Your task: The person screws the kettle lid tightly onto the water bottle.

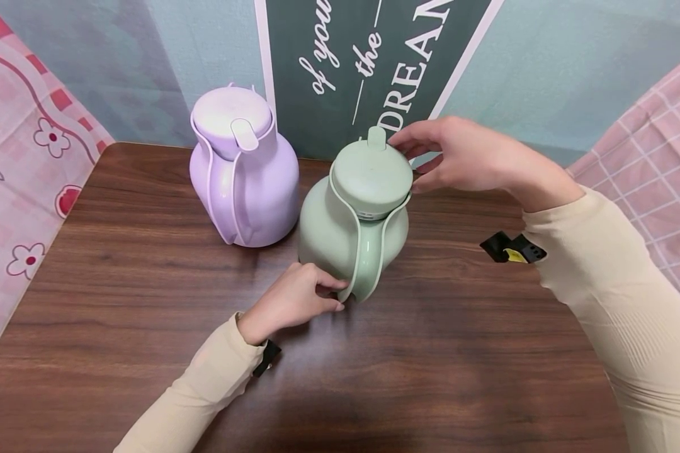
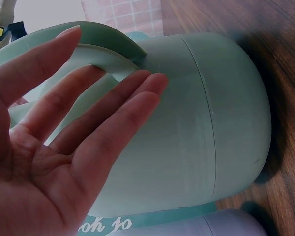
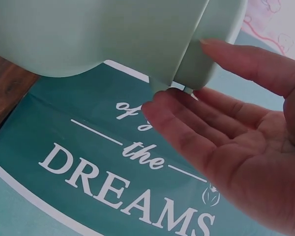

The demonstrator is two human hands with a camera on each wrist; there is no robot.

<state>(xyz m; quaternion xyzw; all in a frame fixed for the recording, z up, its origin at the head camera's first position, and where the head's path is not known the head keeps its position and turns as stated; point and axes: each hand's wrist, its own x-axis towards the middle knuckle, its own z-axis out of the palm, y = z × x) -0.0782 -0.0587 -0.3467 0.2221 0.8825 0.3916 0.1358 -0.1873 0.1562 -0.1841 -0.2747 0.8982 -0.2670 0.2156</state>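
A pale green thermos jug [image 1: 323, 220] stands on the wooden table [image 1: 476, 352]. The small tab on its lid [image 1: 371, 173] points away from the handle [image 1: 368, 261]. By the foot of that handle is my left hand [image 1: 294, 296], index fingertip against its edge. The left wrist view shows the left fingers [image 2: 115, 123] nearly straight beside the jug. My right hand [image 1: 464, 154] reaches in from the right at the lid and spout. In the right wrist view its thumb [image 3: 255, 61] touches the lid's side, while fairly straight fingers lie by the spout [image 3: 160, 84].
A lilac thermos jug [image 1: 272, 189] stands left of the green one, its lid tab over the handle. Behind them is a dark green panel [image 1: 294, 119] with white lettering. Patterned pink cloths border the left [image 1: 11, 207] and right [image 1: 657, 163] sides.
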